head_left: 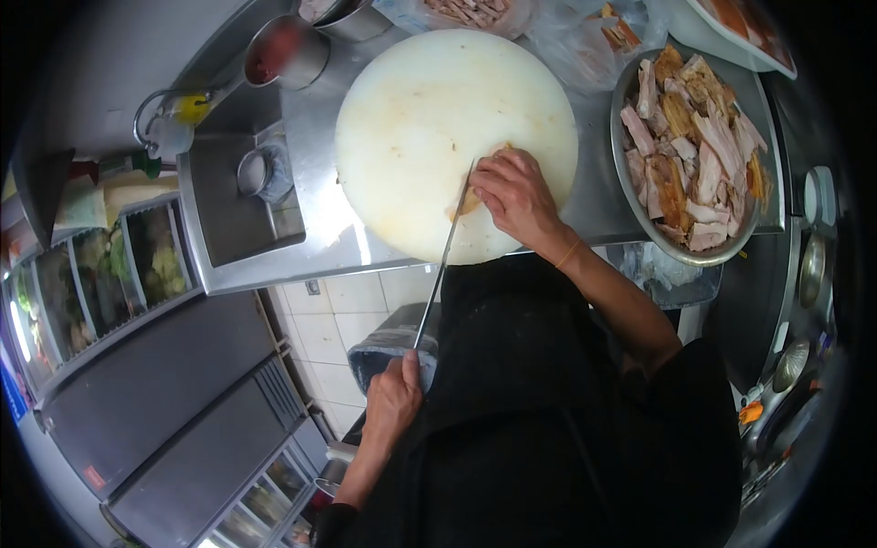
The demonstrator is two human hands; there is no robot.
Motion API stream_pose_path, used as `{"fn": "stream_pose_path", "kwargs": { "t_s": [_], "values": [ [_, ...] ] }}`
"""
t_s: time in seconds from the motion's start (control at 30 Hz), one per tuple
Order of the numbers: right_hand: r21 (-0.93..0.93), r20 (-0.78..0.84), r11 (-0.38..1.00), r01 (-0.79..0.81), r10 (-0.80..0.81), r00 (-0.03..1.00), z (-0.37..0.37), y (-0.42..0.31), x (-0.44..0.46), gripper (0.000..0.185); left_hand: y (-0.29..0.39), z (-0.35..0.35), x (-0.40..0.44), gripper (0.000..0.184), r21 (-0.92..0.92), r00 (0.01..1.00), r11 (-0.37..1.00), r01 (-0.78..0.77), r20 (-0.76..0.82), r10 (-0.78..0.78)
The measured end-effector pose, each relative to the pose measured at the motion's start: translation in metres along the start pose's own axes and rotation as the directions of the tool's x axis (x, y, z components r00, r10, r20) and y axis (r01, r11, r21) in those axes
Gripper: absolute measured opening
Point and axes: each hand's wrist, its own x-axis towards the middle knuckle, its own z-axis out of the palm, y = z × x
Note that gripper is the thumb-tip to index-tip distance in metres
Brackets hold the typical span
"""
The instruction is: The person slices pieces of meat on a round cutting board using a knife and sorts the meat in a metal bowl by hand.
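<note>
My left hand (394, 399) is closed round the handle end of a long knife (438, 279), below the board's front edge. The blade is seen nearly edge-on, and its far part lies over the round white cutting board (411, 119). With bent fingers, my right hand (516, 196) presses a piece of meat (469, 203) against the board, right beside the blade. Most of that piece is hidden under the fingers. To the right stands a large metal bowl (624, 178) heaped with chunks and strips of cooked meat (708, 164).
Left of the board is a metal sink (242, 228) with a strainer in it. Metal pots (306, 64) and plastic bags of meat (470, 11) line the back. A bin (365, 356) stands on the tiled floor below. A glass-front fridge (100, 274) is at left.
</note>
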Motion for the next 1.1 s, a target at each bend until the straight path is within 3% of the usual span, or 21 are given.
{"fn": "stream_pose_path", "kwargs": {
  "t_s": [0.17,0.3,0.5,0.6,0.73,0.9,1.1],
  "values": [
    [0.012,0.034,1.0,0.007,-0.008,0.999,0.0,0.005,0.0,0.015,0.019,0.009,0.044,0.055,-0.015,0.998,0.999,-0.044,-0.036,0.043],
    [0.009,0.022,1.0,-0.016,0.016,1.0,-0.002,0.004,0.0,0.015,0.021,-0.003,0.029,0.057,-0.054,0.996,0.996,-0.076,-0.055,0.073],
    [0.029,-0.036,1.0,-0.002,0.003,0.999,-0.001,0.004,-0.001,0.014,-0.001,0.004,0.001,0.057,-0.01,0.999,0.999,0.038,0.031,-0.038],
    [0.03,-0.023,1.0,0.007,-0.006,1.0,0.001,0.005,0.001,0.014,0.004,0.027,0.033,0.057,-0.02,0.993,0.994,-0.108,-0.057,0.107],
    [0.018,-0.001,1.0,-0.002,0.002,1.0,-0.004,0.011,0.003,0.015,0.034,0.005,0.042,0.057,-0.053,0.997,0.997,-0.055,-0.061,0.052],
    [-0.011,-0.023,1.0,0.003,-0.003,1.0,-0.004,0.011,0.0,0.014,0.02,0.003,0.006,0.056,-0.064,1.0,0.998,-0.016,-0.001,0.016],
    [0.02,-0.027,1.0,-0.013,0.014,1.0,-0.004,0.01,0.001,0.014,0.015,0.033,0.037,0.059,-0.055,0.989,0.989,-0.135,-0.065,0.132]
  ]
}}
